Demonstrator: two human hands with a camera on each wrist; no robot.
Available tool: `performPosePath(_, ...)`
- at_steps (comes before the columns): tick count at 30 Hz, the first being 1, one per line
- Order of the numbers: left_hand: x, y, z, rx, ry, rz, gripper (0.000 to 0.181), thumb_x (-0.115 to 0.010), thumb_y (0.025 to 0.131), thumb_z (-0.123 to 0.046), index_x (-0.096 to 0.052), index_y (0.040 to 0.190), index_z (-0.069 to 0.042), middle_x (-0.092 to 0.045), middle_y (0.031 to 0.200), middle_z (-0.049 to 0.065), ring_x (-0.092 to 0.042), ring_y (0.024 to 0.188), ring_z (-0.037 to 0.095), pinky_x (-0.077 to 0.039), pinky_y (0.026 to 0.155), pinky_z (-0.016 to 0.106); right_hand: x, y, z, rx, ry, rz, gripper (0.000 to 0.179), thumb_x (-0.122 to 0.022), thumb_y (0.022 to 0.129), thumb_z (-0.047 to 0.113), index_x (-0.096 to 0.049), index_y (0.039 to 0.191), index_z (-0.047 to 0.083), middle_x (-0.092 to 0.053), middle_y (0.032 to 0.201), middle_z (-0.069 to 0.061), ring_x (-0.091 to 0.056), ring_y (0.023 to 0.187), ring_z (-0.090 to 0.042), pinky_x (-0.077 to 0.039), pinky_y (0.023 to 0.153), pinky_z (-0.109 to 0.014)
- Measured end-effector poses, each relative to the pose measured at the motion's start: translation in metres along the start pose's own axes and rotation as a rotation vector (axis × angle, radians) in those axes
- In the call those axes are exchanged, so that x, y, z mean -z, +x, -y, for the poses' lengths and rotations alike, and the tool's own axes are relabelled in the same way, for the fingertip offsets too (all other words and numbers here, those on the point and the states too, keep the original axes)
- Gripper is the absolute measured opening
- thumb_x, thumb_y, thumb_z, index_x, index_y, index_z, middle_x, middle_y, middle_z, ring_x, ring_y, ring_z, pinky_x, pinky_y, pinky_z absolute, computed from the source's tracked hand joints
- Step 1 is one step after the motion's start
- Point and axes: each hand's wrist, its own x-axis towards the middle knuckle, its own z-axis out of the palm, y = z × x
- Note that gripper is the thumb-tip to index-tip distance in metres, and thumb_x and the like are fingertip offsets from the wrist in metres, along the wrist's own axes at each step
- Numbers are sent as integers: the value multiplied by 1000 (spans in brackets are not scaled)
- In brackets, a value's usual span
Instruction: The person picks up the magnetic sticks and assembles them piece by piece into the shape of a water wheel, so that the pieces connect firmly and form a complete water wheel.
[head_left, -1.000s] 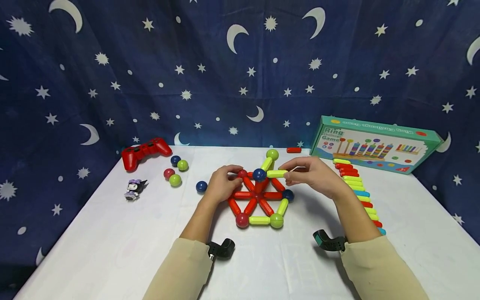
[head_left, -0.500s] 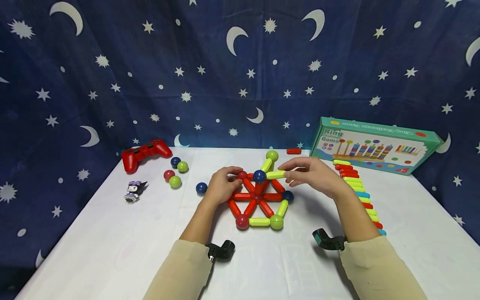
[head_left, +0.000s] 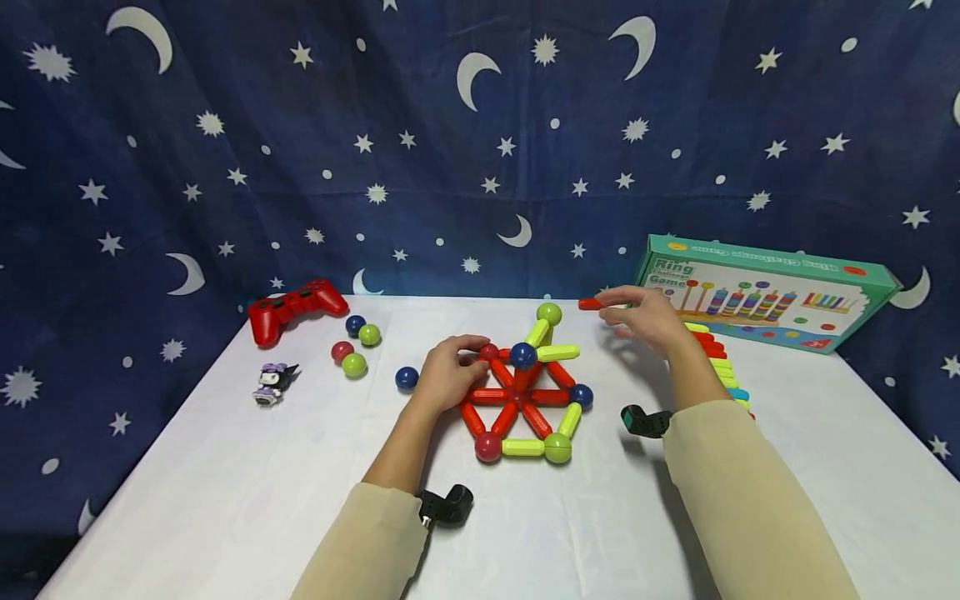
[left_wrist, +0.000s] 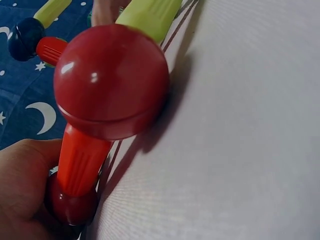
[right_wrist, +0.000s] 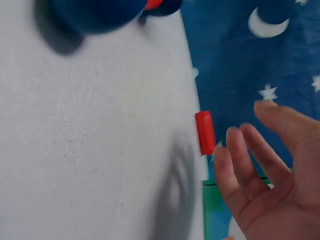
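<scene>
Your left hand (head_left: 446, 375) grips the left side of the ball-and-rod frame (head_left: 517, 398) inboard of the table's (head_left: 570, 533) far edge, your right hand (head_left: 651, 318), spread and holding nothing, beside a red rod (head_left: 588, 304) near that edge; spoked base looks formed, upper part apparently unfinished, loose balls (head_left: 355, 365) unused.

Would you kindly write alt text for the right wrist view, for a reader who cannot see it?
A right hand, fingers loosely open, is close to a red stick at the edge of a white tabletop. A blue ball is cut off at the top; a blue cloth with stars and a moon hangs behind.
</scene>
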Motion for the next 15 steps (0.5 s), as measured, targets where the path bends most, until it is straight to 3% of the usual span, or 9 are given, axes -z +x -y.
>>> performPosePath(3, 0, 1, -1, 9, -8, 0, 37, -71, 95, -9, -71, 131, -13, -68, 131, 10, -66, 116, 31, -56, 101, 45, -1, 13, -7, -27, -76, -24, 49, -62, 103, 19, -53, 150, 10, -39, 163, -18, -58, 128, -40, -55, 103, -47)
performPosePath(6, 1, 1, 0, 24, -7, -6, 37, -71, 94, -9, -71, 131, -13, -67, 130, 10, -66, 115, 30, -56, 101, 45, -5, 25, -11, -51, -137, -35, 51, -61, 102, 19, -52, 152, 13, -35, 165, -20, -61, 113, -37, -60, 90, -39)
performPosePath(10, 0, 1, 2, 24, -12, -8, 37, -71, 94, -9, -71, 131, -14, -69, 130, 9, -66, 115, 30, -55, 103, 45, -8, 37, -14, -65, -194, -42, 55, -62, 101, 18, -49, 155, 16, -31, 165, -24, -61, 97, -31, -56, 77, -30)
performPosePath(12, 0, 1, 3, 19, -13, -5, 37, -71, 94, -9, -71, 131, -14, -69, 130, 8, -66, 115, 30, -54, 105, 45, -9, 42, -15, -62, -230, -45, 57, -62, 101, 17, -47, 156, 16, -31, 164, -26, -62, 93, -31, -57, 77, -32)
performPosePath(15, -1, 2, 3, 13, -13, -6, 37, -71, 94, -10, -71, 131, -14, -70, 129, 8, -66, 112, 29, -55, 103, 45, -10, 48, -17, -50, -284, -44, 56, -61, 100, 14, -48, 155, 14, -33, 162, -28, -63, 99, -35, -60, 86, -41)
